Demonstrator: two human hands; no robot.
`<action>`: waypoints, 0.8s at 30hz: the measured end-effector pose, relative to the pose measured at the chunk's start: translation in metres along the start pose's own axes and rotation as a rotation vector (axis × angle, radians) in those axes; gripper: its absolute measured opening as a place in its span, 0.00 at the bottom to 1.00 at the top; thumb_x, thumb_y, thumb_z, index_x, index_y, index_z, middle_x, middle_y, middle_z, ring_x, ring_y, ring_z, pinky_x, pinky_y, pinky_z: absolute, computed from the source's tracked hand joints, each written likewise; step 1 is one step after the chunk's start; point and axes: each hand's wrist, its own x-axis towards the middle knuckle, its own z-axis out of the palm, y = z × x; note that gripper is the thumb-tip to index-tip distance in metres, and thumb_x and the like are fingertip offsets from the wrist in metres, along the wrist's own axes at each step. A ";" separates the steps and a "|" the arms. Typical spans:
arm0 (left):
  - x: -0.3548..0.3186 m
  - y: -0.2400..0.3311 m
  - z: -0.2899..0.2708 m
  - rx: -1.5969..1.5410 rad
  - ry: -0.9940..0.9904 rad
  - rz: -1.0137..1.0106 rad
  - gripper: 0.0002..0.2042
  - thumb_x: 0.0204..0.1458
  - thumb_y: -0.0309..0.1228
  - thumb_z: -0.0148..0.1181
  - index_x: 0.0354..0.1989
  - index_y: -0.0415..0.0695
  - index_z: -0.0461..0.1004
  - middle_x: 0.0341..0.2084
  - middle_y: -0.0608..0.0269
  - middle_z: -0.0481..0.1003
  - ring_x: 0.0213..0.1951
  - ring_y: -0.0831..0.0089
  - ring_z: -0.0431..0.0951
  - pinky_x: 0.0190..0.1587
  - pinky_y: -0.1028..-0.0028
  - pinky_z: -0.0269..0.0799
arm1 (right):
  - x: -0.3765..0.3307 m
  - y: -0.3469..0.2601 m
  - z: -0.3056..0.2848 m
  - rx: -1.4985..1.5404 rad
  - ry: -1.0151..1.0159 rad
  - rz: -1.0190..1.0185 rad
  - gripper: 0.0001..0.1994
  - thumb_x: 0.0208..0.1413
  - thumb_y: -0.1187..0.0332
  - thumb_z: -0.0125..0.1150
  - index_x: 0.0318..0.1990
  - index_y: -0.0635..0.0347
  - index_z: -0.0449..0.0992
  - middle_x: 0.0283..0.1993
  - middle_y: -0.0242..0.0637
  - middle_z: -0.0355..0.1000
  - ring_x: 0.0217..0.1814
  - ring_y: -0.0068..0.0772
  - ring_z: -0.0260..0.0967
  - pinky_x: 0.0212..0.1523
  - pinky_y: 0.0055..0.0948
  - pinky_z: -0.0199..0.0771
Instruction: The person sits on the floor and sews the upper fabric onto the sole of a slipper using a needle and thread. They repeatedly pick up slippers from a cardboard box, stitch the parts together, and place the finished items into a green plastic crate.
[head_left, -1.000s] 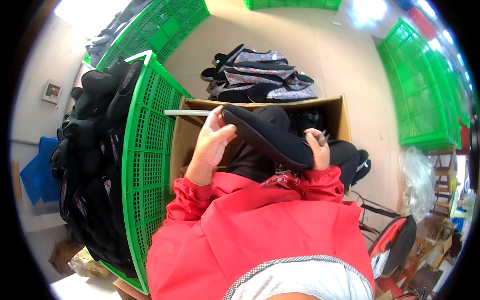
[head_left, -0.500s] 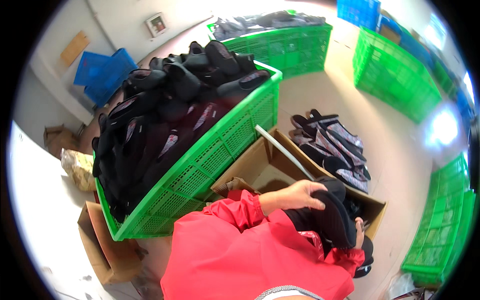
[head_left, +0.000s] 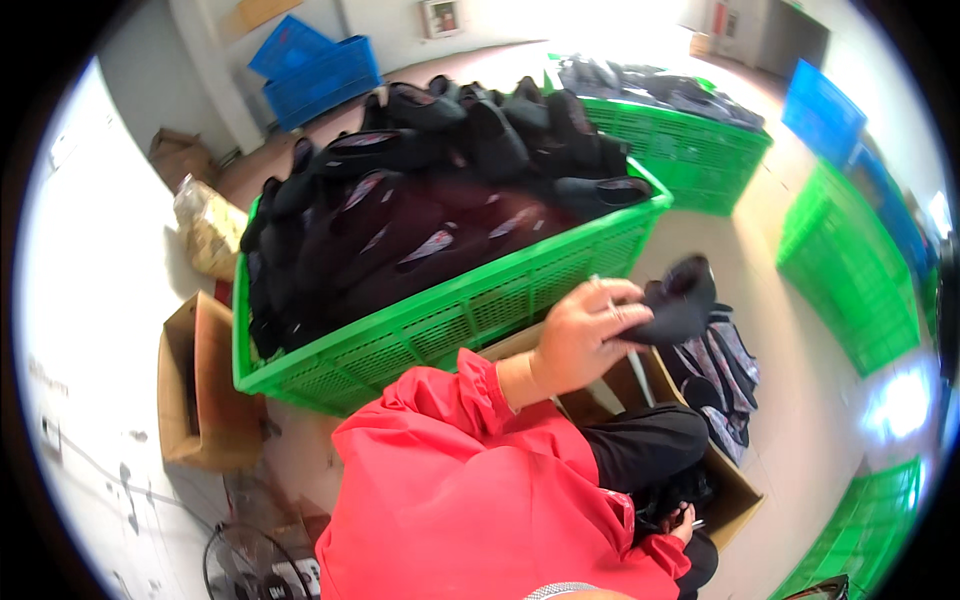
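Observation:
A black slip-on shoe (head_left: 682, 308) is gripped by its end in my left hand (head_left: 588, 338), raised over the cardboard box (head_left: 738, 492). Lower down, by the dark things in that box, is my right hand (head_left: 682, 522). Its fingers are curled, and a small shiny bit shows beside them; what it holds is not clear. A big green crate (head_left: 455, 345) in front of me is heaped with black shoes (head_left: 430, 215). On the floor past the box lies a pile of shoes with patterned grey linings (head_left: 735, 365).
More green crates (head_left: 680, 150) stand behind and at the right (head_left: 850, 265). Blue crates (head_left: 320, 80) lean by the back wall. At the left are an open carton (head_left: 210, 390), a bag of yellowish material (head_left: 208, 230) and a fan (head_left: 250, 565). My black-trousered knee (head_left: 645, 445) crosses the box.
My left hand has lifted the shoe up and away from my right hand, which was also at it before. The right hand is now lower, near the box's contents. The view has turned.

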 end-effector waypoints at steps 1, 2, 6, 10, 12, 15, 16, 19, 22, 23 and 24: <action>0.005 -0.003 -0.020 0.134 0.047 0.008 0.23 0.31 0.25 0.77 0.42 0.44 0.79 0.43 0.55 0.76 0.44 0.57 0.78 0.43 0.64 0.77 | 0.013 0.006 -0.006 -0.022 0.015 0.055 0.13 0.63 0.63 0.56 0.54 0.48 0.71 0.39 0.25 0.76 0.26 0.17 0.71 0.12 0.19 0.57; 0.010 -0.007 -0.041 0.264 0.091 0.018 0.23 0.30 0.24 0.76 0.41 0.44 0.79 0.44 0.55 0.76 0.45 0.57 0.78 0.44 0.64 0.77 | 0.017 0.009 -0.006 -0.040 0.012 0.057 0.13 0.62 0.63 0.57 0.54 0.47 0.71 0.38 0.25 0.77 0.25 0.17 0.71 0.12 0.19 0.57; 0.005 -0.035 -0.145 0.803 0.225 0.065 0.25 0.28 0.23 0.74 0.42 0.44 0.79 0.45 0.57 0.78 0.46 0.58 0.78 0.49 0.65 0.75 | 0.031 0.010 0.000 -0.143 0.039 0.120 0.12 0.59 0.64 0.60 0.50 0.46 0.74 0.38 0.24 0.77 0.26 0.19 0.72 0.13 0.21 0.57; -0.014 -0.037 -0.248 1.271 0.323 -0.008 0.21 0.36 0.27 0.73 0.43 0.44 0.78 0.45 0.60 0.78 0.47 0.60 0.78 0.51 0.65 0.72 | 0.048 0.011 -0.006 -0.164 0.003 0.198 0.13 0.59 0.65 0.59 0.52 0.43 0.73 0.38 0.25 0.78 0.27 0.21 0.73 0.13 0.24 0.57; -0.038 -0.030 -0.303 1.418 0.363 -0.031 0.18 0.41 0.29 0.72 0.43 0.45 0.78 0.45 0.61 0.78 0.47 0.61 0.78 0.51 0.65 0.70 | 0.052 0.015 -0.001 -0.181 -0.009 0.240 0.13 0.60 0.66 0.58 0.52 0.42 0.73 0.38 0.25 0.78 0.27 0.22 0.73 0.13 0.24 0.56; -0.078 -0.043 -0.372 1.527 0.493 -0.096 0.17 0.45 0.30 0.71 0.45 0.44 0.77 0.44 0.59 0.78 0.47 0.59 0.77 0.51 0.65 0.70 | 0.057 0.016 0.000 -0.227 -0.015 0.259 0.12 0.61 0.66 0.56 0.51 0.43 0.73 0.38 0.25 0.78 0.27 0.21 0.73 0.12 0.23 0.55; -0.091 -0.050 -0.392 1.544 0.568 -0.155 0.16 0.47 0.30 0.70 0.45 0.43 0.77 0.44 0.59 0.78 0.47 0.58 0.77 0.52 0.65 0.70 | 0.059 0.016 -0.001 -0.240 -0.014 0.259 0.12 0.61 0.66 0.56 0.51 0.43 0.73 0.38 0.25 0.78 0.28 0.21 0.73 0.12 0.23 0.55; -0.125 -0.065 -0.448 1.421 0.723 -0.278 0.15 0.48 0.29 0.69 0.45 0.42 0.77 0.45 0.57 0.78 0.48 0.57 0.77 0.51 0.64 0.71 | 0.061 0.016 -0.003 -0.261 -0.010 0.253 0.11 0.61 0.65 0.56 0.51 0.43 0.74 0.38 0.24 0.78 0.27 0.20 0.73 0.12 0.23 0.55; -0.174 -0.073 -0.475 1.416 0.648 -0.456 0.15 0.50 0.29 0.65 0.46 0.42 0.75 0.45 0.55 0.77 0.49 0.54 0.76 0.51 0.63 0.70 | 0.056 0.019 -0.002 -0.294 0.027 0.232 0.11 0.61 0.65 0.56 0.50 0.44 0.74 0.37 0.24 0.78 0.27 0.20 0.72 0.13 0.22 0.56; -0.193 -0.073 -0.474 1.461 0.577 -0.631 0.14 0.51 0.27 0.62 0.47 0.42 0.75 0.46 0.53 0.76 0.50 0.52 0.75 0.52 0.62 0.70 | 0.055 0.018 -0.003 -0.298 0.022 0.229 0.11 0.61 0.65 0.57 0.50 0.44 0.74 0.37 0.24 0.78 0.26 0.20 0.72 0.12 0.22 0.56; -0.211 -0.072 -0.470 1.495 0.500 -0.802 0.14 0.52 0.25 0.59 0.48 0.43 0.75 0.48 0.51 0.75 0.51 0.51 0.74 0.53 0.61 0.70 | 0.053 0.017 -0.004 -0.297 0.018 0.225 0.11 0.61 0.65 0.57 0.50 0.44 0.74 0.37 0.25 0.78 0.26 0.20 0.71 0.12 0.22 0.55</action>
